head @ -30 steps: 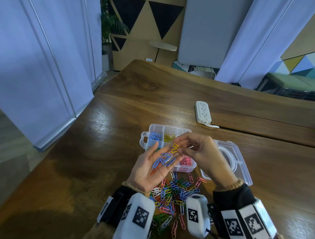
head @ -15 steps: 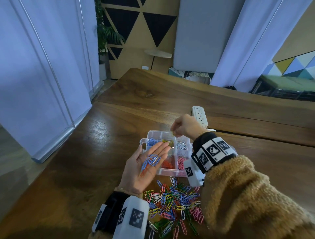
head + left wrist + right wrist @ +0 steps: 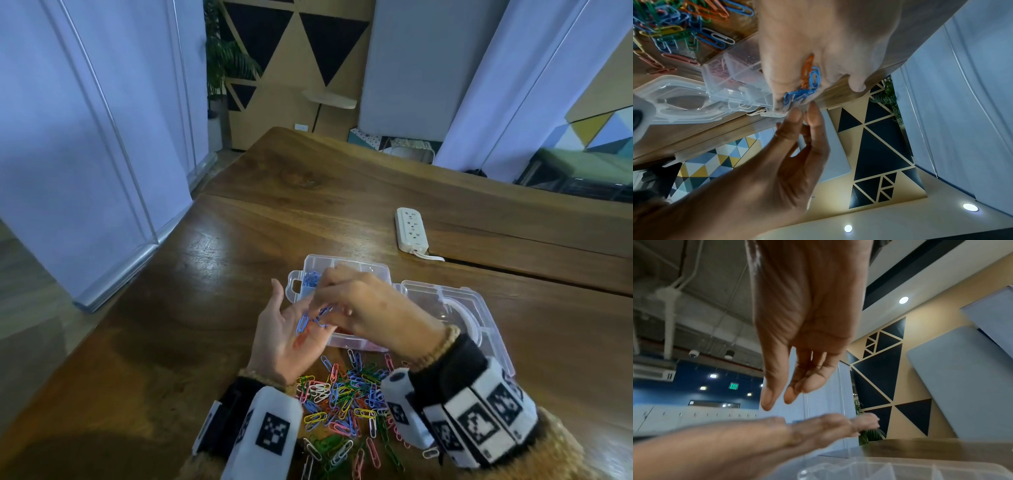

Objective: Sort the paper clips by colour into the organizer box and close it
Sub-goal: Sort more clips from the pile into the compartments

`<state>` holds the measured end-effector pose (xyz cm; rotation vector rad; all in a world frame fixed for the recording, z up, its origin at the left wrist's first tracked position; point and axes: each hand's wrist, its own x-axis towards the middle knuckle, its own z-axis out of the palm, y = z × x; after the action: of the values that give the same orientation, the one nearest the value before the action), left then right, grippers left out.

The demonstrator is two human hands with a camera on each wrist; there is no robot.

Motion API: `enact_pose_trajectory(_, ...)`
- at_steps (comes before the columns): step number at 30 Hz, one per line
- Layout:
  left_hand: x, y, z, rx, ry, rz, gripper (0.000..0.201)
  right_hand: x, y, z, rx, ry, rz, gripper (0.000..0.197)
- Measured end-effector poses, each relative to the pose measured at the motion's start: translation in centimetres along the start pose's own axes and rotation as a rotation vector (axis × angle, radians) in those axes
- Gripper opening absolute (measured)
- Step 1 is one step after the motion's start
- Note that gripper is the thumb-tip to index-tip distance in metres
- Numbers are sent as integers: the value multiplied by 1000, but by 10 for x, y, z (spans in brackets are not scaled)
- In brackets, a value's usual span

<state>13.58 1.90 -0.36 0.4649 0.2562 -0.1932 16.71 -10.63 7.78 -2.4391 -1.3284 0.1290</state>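
My left hand (image 3: 284,339) is held palm up in front of the clear organizer box (image 3: 346,259), fingers fairly straight. Several blue paper clips (image 3: 310,317) and an orange clip (image 3: 301,339) lie on its fingers. In the left wrist view the blue clips (image 3: 805,91) sit near the fingertips, the orange clip (image 3: 807,68) nearer the palm. My right hand (image 3: 363,308) reaches over from the right, thumb and forefinger tips close to the blue clips. The right wrist view shows its fingers (image 3: 791,395) slightly apart and holding nothing. The mixed clip pile (image 3: 342,404) lies between my wrists.
The box's lid (image 3: 455,308) lies open flat to the right. Blue clips (image 3: 310,279) fill its back-left compartment. A white power strip (image 3: 411,229) with its cable rests farther back on the wooden table (image 3: 205,308). The table's left edge drops to the floor.
My right hand has come back from over the box's far compartments to my left palm. The left hand stays palm up with the blue clips.
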Motion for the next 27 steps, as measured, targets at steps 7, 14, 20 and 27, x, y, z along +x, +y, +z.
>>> enact_pose_trajectory(7, 6, -4, -7, 27, 67, -42, 72, -1, 7, 15, -182, 14, -94, 16)
enact_pose_trajectory(14, 10, -3, -10, 34, 31, -83, 71, -1, 11, 17, -319, 31, -247, 28)
enact_pose_trajectory(20, 4, -5, -5, 24, -52, -89, 76, -5, 15, 19, -325, 36, -294, 11)
enact_pose_trajectory(27, 4, -6, -10, 25, -84, -106, 73, -8, 17, 28, -361, 166, -378, 8)
